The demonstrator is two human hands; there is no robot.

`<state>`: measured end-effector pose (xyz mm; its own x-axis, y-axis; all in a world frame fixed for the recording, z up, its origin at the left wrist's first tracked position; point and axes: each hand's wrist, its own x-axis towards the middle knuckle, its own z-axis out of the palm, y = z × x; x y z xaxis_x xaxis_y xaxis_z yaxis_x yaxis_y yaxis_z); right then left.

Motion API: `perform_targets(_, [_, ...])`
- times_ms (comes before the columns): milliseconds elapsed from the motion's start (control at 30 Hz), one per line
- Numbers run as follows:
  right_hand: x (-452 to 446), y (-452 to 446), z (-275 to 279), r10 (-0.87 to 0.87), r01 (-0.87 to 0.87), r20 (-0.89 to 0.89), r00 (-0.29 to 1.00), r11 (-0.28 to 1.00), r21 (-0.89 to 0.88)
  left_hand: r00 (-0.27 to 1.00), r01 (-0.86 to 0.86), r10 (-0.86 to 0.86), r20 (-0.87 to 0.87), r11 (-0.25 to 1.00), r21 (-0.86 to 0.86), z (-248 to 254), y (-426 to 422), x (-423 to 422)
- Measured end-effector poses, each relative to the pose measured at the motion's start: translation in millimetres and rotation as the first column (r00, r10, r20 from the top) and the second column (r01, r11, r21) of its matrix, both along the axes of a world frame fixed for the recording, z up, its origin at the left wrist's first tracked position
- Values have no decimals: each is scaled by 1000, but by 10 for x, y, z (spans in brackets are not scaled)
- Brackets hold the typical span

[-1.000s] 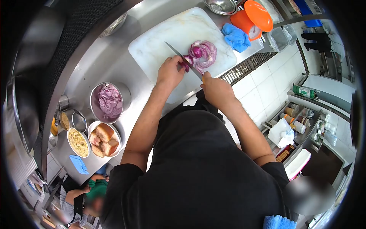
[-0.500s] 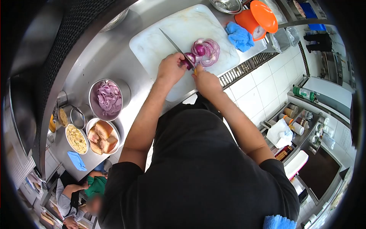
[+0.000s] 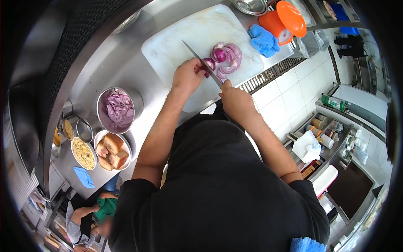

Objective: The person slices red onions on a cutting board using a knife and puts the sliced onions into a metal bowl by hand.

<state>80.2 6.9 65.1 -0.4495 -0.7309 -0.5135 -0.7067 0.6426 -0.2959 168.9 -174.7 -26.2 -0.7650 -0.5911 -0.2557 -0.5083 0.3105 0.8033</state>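
Note:
On the white cutting board (image 3: 176, 46), my left hand (image 3: 188, 77) is closed around a piece of red onion (image 3: 208, 64), fingertips bent beside the blade. My right hand (image 3: 237, 101) grips the handle of a long kitchen knife (image 3: 194, 52), whose tip points up and to the left across the board. The blade lies against the right side of the held onion. Just right of it rests a heap of red onion slices (image 3: 233, 59) with a purple onion end (image 3: 218, 55) on top. My left fingers partly hide the held onion.
A metal pot (image 3: 137, 105) of sliced red onion stands left, beside a dish of meat chunks (image 3: 127, 143) and a dish of yellow food (image 3: 83, 153). A blue cloth (image 3: 263, 40) and orange scale (image 3: 273, 25) sit right of the board. Another person (image 3: 107, 206) is at lower left.
My right hand has drawn the knife back, down and to the right, so its tip now sits nearer my left hand. The left hand has stayed almost in place on the onion.

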Motion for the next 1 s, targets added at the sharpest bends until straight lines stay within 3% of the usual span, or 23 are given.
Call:
perform_targets(267, [-14, -293, -631, -55, 51, -27, 998, 993, -111, 1000, 14, -15, -24, 1000, -26, 26, -7, 16])
perform_targets(367, [-75, -265, -605, -37, 35, -8, 999, 991, -129, 999, 22, -23, -40, 1000, -20, -23, -10, 19])
perform_targets(633, [-56, -123, 82, 15, -15, 2, 1000, 999, -43, 998, 28, -30, -47, 999, -24, -60, -28, 20])
perform_targets(867, [48, -78, -102, 13, -13, 0, 1000, 999, -33, 997, 22, -21, -69, 1000, 7, -115, -35, 50])
perform_targets(1000, [40, -256, -490, -41, 41, 0, 999, 994, -103, 999, 21, -21, -41, 1000, -9, -22, -32, 49])
